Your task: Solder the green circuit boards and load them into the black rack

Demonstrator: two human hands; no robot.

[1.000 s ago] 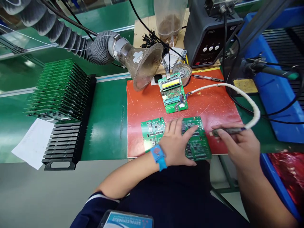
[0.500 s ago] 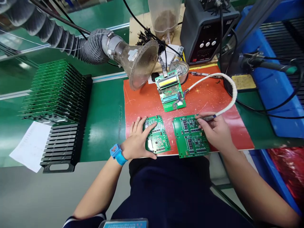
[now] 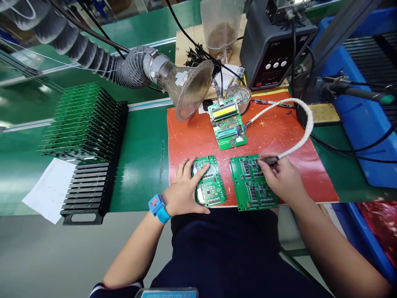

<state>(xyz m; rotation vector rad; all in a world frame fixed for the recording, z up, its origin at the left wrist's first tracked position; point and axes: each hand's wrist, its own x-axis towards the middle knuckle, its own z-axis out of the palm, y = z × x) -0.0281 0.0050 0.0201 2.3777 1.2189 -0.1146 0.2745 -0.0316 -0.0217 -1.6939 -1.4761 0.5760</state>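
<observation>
Holding probe (image 3: 270,160), pinched in right grip (image 3: 284,179), at far edge of right boards (image 3: 250,182) on mat (image 3: 192,138), previously clear; resting left grip (image 3: 184,191), spread, on left board (image 3: 214,184), shifted off right boards, leaving those exposed to probe.

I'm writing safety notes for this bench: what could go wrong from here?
The right circuit board reaches the front edge of the bench, so a bump might knock it off. The white cable links the display board to the probe in the right hand; a tug could shift the display board.
</observation>
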